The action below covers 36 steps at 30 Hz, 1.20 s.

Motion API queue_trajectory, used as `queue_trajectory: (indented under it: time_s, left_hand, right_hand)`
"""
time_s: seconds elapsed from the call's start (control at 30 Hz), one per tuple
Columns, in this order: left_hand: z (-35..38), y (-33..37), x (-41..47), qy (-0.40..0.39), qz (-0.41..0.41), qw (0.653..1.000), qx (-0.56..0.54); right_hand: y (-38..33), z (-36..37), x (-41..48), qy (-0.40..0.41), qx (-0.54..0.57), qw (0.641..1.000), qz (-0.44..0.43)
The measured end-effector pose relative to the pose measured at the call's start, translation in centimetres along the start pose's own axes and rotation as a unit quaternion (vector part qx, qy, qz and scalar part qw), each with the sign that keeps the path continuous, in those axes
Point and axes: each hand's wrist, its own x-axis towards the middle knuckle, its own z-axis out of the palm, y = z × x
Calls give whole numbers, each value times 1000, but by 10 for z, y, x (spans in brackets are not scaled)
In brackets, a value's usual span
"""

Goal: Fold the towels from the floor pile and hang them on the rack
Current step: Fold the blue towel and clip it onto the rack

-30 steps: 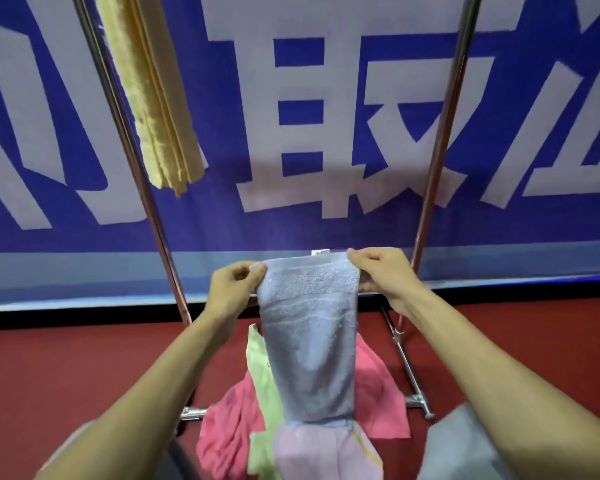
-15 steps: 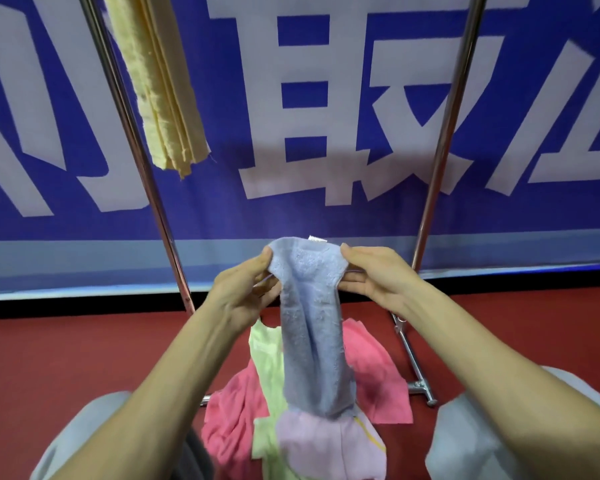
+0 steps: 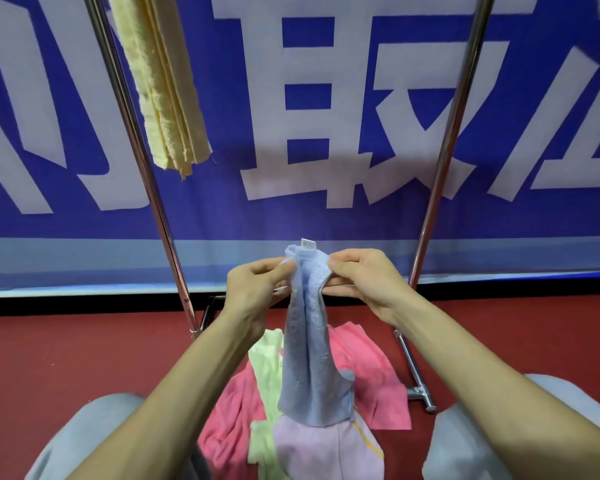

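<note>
- The pale blue terry towel (image 3: 307,344) hangs at frame centre, top edge bunched, hem over the floor pile of pink, green and lilac towels (image 3: 371,382).
- The left hand (image 3: 257,289) and right hand (image 3: 364,282) pinch that top edge, close together.
- Chrome rack poles (image 3: 451,133) flank them; folded yellow towel (image 3: 163,81) upper left; open red floor (image 3: 66,358) either side.

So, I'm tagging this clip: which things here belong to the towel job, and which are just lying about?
Job: blue towel, pinched by left hand and right hand; pink towel, green towel and lilac towel piled below it; rack; yellow towel hanging by it.
Just there: blue banner; red floor.
</note>
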Motion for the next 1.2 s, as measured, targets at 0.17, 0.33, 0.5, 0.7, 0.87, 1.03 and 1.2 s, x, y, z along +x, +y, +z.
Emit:
queue_trajectory:
  time_s: [0.17,0.33,0.5,0.7,0.87,1.03,1.2]
  left_hand:
    - [8,-5,-5,5,-9,1000,-10]
    - [11,-5,-7,15,11,1000,20]
    - [6,-3,-13,-25,34,997,70]
    - [2,0,-18,-99,85,981,141]
    - [-1,1,-14,-166,66,981,78]
    - [-2,8,-12,-102,111,989,10]
    - [-8,7,-9,-153,131,963,181]
  right_hand:
    - [2,8,-5,-10,-23,1000,-9]
    - [1,10,-7,-14,-12,1000,-9]
    - [-3,8,-13,-24,6,1000,-10]
    - [-11,0,-20,-30,0,999,-24]
    - [-13,-6,-15,-22,-13,999,-39]
    - [-16,-15,-7,0,-38,995,-92]
    - [-17,-23,-10,-99,-47,990,-84]
